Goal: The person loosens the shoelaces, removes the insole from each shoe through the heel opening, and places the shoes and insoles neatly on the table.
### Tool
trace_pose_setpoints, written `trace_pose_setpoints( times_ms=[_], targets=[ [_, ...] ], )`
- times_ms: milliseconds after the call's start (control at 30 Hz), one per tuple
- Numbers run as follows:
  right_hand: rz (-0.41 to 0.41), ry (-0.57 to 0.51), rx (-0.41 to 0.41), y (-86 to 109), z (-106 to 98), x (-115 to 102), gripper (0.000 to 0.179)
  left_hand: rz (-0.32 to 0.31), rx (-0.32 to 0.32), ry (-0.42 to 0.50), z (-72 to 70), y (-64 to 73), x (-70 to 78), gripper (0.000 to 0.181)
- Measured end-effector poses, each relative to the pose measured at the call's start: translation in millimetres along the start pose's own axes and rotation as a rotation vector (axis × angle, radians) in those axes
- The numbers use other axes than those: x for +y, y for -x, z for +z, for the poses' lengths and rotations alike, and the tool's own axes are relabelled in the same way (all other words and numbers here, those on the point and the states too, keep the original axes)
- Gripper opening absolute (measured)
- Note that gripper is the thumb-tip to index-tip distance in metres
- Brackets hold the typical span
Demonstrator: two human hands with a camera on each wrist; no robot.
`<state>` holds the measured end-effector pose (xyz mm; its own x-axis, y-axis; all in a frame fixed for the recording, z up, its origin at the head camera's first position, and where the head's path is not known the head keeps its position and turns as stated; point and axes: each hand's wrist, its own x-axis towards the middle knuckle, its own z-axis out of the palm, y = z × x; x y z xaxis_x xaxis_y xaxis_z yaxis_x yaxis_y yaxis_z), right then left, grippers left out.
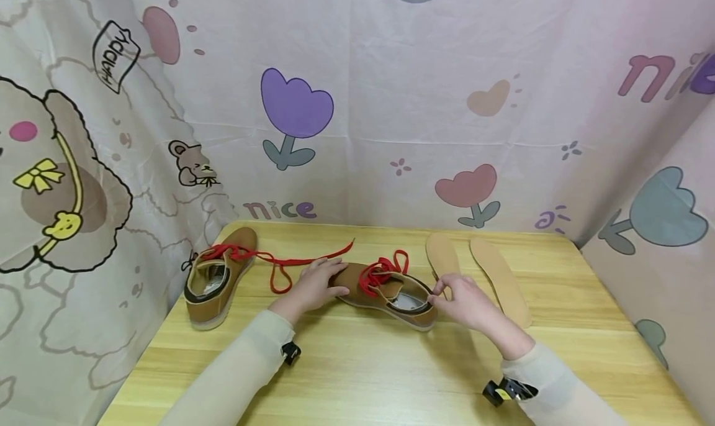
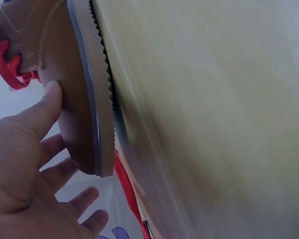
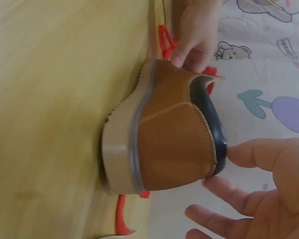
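A brown leather shoe with red laces lies on the table in the head view, toe pointing left. My left hand holds its toe; in the left wrist view the thumb presses one side, with the fingers behind the toe. At the other end, my right hand pinches the dark padded collar at the heel between thumb and index finger. The remaining right fingers stay apart from the shoe. Inside the shoe opening a pale lining shows.
A matching shoe stands at the left, its long red lace trailing toward my left hand. Two tan insoles lie at the right, one partly behind my right hand. A printed curtain borders the wooden table.
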<state>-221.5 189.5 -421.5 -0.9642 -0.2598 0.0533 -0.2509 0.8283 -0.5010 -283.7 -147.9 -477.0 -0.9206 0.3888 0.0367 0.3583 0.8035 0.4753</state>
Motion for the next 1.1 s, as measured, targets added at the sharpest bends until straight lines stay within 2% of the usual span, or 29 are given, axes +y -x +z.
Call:
trace_pose_setpoints(
  times_ms=[133, 333, 467, 600, 767, 933, 1100],
  targets=[
    [-0.015, 0.015, 0.013, -4.2, -6.9, -2.3, 0.011, -0.021, 0.032, -0.017, -3.1, 9.4, 8.1, 0.061],
    [-0.044, -0.001, 0.044, -15.4, -8.0, -2.0, 0.009, -0.097, 0.105, -0.084, -6.4, 26.3, 26.0, 0.056],
    [-0.055, -0.026, 0.055, -22.5, -4.4, -0.6, 0.008, -0.144, 0.109, -0.122, -4.3, 33.2, 37.7, 0.053],
    [-0.079, -0.036, 0.068, -28.9, 2.3, 1.5, 0.008, -0.207, 0.085, -0.161, 1.7, 37.0, 45.6, 0.052],
    [-0.091, -0.031, 0.055, -31.8, 10.2, 2.9, 0.010, -0.262, 0.052, -0.188, 7.5, 38.6, 51.0, 0.055],
    [-0.083, -0.020, 0.059, -29.4, 12.2, 2.3, 0.013, -0.253, 0.048, -0.169, 8.3, 33.9, 52.9, 0.057],
    [-0.080, -0.011, 0.049, -22.5, 13.0, 0.3, 0.019, -0.228, 0.021, -0.130, 8.5, 23.2, 48.4, 0.058]
  ],
)
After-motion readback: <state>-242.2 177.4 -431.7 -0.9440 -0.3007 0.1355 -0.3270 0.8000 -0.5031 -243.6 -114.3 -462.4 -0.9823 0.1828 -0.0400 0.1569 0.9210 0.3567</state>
